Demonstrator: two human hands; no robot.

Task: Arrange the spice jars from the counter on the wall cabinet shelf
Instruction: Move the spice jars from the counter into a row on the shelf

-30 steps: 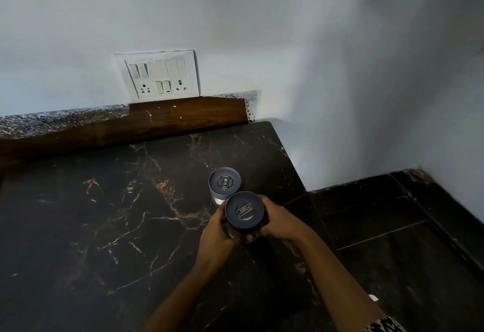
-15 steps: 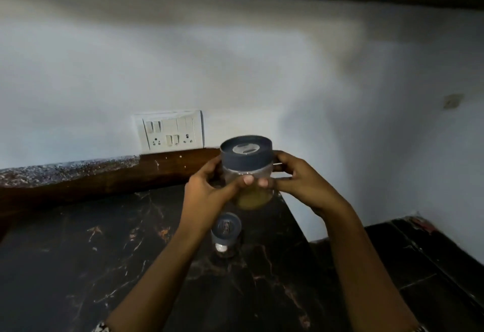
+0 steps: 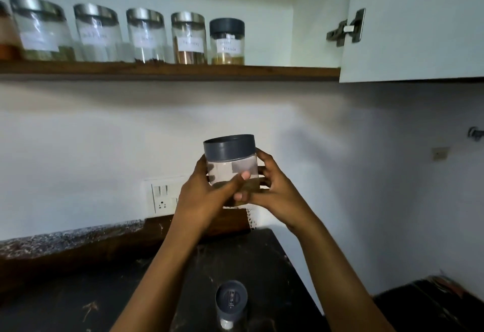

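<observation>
Now left hand and right hand hold jar higher; shelf nearer

Held jar clear w/ matt grey lid; shelf wood; counter polished stone.

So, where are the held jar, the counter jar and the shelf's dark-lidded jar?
held jar point(image 3: 222, 170): head view, clear wall below lid.
counter jar point(image 3: 231, 297): head view, lid top.
dark-lidded shelf jar point(image 3: 227, 28): head view, dark lid.
</observation>
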